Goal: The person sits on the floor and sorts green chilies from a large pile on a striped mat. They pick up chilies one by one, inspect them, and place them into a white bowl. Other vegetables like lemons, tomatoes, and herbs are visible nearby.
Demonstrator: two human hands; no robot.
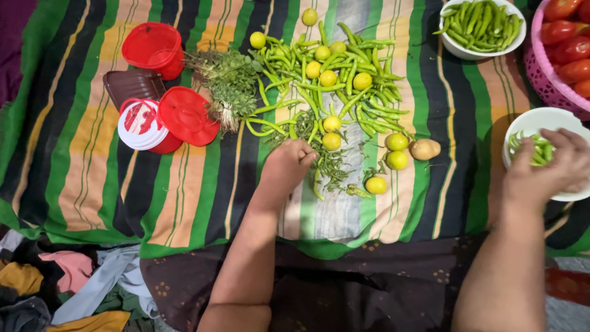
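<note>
So the left hand (pixel 286 167) sits knuckles-up at the near edge of the chilli pile (pixel 332 92), fingers curled down into the chillies; looks like it's pinching some, but I can't tell for sure; the pile lies mid-cloth, with yellow limes (pixel 328 78) scattered through it. The right hand (pixel 550 169) is over at 3 o'clock, fingers loosely bent into a white bowl (pixel 539 118) of green chillies, resting on them; a firm grip isn't visible. A potato (pixel 425 149) sits between pile and bowl. Herbs (pixel 227 83) lie at 10 o'clock of the left hand, red tubs (pixel 153 46) beyond; everything's on a striped cloth (pixel 92 154); tomatoes (pixel 568 37) at 1 o'clock.
</note>
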